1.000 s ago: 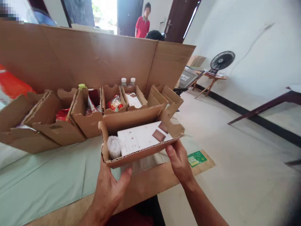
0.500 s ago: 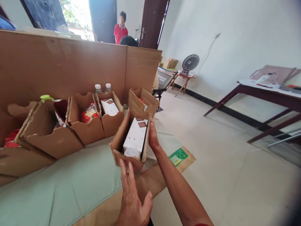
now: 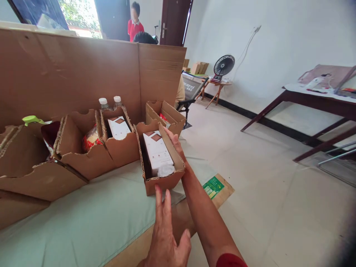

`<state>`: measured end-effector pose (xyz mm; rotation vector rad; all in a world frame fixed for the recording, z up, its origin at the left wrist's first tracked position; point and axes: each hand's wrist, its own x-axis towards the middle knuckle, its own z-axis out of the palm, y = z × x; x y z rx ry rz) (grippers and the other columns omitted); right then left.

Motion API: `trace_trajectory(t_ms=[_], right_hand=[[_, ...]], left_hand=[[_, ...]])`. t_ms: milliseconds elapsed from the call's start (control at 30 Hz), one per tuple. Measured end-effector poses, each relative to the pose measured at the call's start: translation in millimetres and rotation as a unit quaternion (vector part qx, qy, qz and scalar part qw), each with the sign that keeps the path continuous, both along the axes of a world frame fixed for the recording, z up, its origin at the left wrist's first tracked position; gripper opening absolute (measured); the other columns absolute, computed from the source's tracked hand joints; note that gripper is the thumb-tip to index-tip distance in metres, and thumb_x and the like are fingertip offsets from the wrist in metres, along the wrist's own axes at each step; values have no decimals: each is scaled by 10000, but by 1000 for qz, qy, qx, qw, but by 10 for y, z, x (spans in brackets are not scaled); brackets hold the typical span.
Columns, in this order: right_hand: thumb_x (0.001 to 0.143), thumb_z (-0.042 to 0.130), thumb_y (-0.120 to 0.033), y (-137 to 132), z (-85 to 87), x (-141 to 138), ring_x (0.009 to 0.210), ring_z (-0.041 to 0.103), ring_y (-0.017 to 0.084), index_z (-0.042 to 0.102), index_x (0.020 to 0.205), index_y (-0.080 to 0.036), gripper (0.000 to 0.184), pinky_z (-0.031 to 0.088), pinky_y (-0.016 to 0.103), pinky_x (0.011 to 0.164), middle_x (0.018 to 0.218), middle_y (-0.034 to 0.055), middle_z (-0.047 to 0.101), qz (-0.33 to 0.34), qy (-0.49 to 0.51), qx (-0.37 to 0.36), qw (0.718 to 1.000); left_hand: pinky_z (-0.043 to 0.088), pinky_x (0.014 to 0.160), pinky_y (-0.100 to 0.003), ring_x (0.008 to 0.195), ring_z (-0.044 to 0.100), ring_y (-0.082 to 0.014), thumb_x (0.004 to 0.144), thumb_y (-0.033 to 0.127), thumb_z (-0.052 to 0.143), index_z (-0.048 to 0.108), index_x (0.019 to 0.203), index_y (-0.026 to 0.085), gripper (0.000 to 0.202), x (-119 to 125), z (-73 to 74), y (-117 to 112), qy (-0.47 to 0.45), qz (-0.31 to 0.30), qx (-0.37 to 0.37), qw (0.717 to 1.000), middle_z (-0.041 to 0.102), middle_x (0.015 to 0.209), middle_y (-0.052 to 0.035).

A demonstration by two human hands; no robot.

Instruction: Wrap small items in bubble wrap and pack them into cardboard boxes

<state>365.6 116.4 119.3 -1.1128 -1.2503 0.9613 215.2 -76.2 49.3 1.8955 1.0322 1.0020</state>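
Note:
A narrow cardboard box (image 3: pixel 164 184) with an open top rests on the pale green cloth (image 3: pixel 105 207), pointing away from me. Inside it lies a white carton (image 3: pixel 157 150) with brown diamond shapes, and a crumpled clear wrapping (image 3: pixel 166 170) sits at its near end. My right hand (image 3: pixel 178 146) lies along the box's right wall, its fingers stretched forward and partly hidden by the wall. At the near wall is my left hand (image 3: pixel 168 233), open, with fingertips against or very close to the cardboard.
Left of it stand several similar boxes, one holding a white carton (image 3: pixel 119 128), another a red-and-clear packet (image 3: pixel 91 137). Two white-capped bottles (image 3: pixel 117 102) stand behind. A tall cardboard panel (image 3: pixel 91 70) closes off the back. Another box (image 3: pixel 164 115) stands behind right. Beyond are a person (image 3: pixel 135 26) and a fan (image 3: pixel 224 66).
The box with the white carton has turned, its near end swinging right and its far end left toward the row. Both my hands have followed it. The view has shifted right.

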Motion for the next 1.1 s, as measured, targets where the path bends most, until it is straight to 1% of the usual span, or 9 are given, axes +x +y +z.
trace_trajectory(t_ms=[100, 167, 300, 533, 733, 833, 933, 1033, 1100], right_hand=[[904, 258, -878, 7, 47, 85, 1365, 572, 277, 486, 1525, -254, 910, 456, 464, 1126, 1437, 78, 646, 57, 91, 8, 994], [907, 247, -876, -11, 16, 166, 1327, 604, 291, 553, 1466, -247, 895, 473, 479, 1104, 1388, 90, 679, 63, 113, -6, 992], [876, 257, -904, -74, -177, 317, 1291, 622, 328, 672, 1306, -228, 902, 495, 491, 1053, 1267, 105, 739, 14, 97, -14, 995], [920, 282, -829, -263, -411, 386, 1335, 589, 292, 706, 1212, -235, 785, 460, 474, 1069, 1403, 116, 673, -65, 59, -21, 996], [889, 405, -819, -407, -485, 409, 1243, 644, 310, 757, 1060, -222, 714, 488, 478, 1002, 1308, 142, 728, -114, 53, -27, 992], [926, 439, -742, -451, -392, 359, 1141, 689, 295, 757, 1016, -205, 631, 515, 452, 932, 1186, 144, 771, -143, 8, 2, 990], [949, 560, -571, -445, -125, 118, 951, 726, 236, 739, 1050, -202, 423, 540, 386, 852, 996, 85, 792, -138, -60, 39, 988], [951, 589, -406, -302, 233, -344, 786, 711, 185, 688, 1223, -230, 338, 548, 321, 755, 885, 19, 771, -53, -175, 67, 981], [951, 586, -335, -117, 441, -695, 772, 709, 190, 581, 1409, -261, 464, 536, 321, 772, 835, -6, 762, 14, -330, 61, 942]], left_hand=[[256, 1254, -600, 1603, -45, -359, 815, 92, 570, -22, 1654, 275, 1043, 136, -9, 124, 4, -6, -4, 1000, -163, 1740, -95], [233, 1264, -589, 1603, -56, -351, 806, 75, 562, 12, 1654, 251, 1026, 238, -9, 249, 3, -3, -3, 1000, -175, 1737, -102], [226, 1267, -585, 1596, -76, -372, 801, 98, 578, 77, 1649, 193, 990, 419, 17, 613, -13, 12, 2, 1000, -198, 1727, -135], [280, 1244, -587, 1596, -84, -381, 749, 135, 648, 105, 1648, 240, 1056, 508, 65, 1358, -60, 47, -20, 997, -189, 1732, -117], [234, 1268, -554, 1598, -92, -372, 738, 137, 648, 133, 1641, 203, 1042, 534, 95, 1693, -65, 52, -36, 996, -203, 1728, -130], [292, 1245, -556, 1599, -58, -390, 742, 145, 656, 138, 1639, 184, 1036, 527, 118, 1698, -69, 50, -45, 995, -186, 1728, -152], [425, 1165, -538, 1600, 46, -408, 764, 160, 659, 154, 1637, 198, 1009, 422, 127, 1517, -72, 42, -55, 995, -132, 1737, -163], [546, 1042, -479, 1593, 149, -388, 810, 169, 624, 189, 1631, 256, 933, 188, 79, 1162, -73, 34, -68, 994, -31, 1752, -137], [614, 907, -417, 1576, 223, -382, 835, 183, 597, 252, 1612, 279, 855, -28, 4, 893, -69, 41, -90, 993, 27, 1751, -130]])
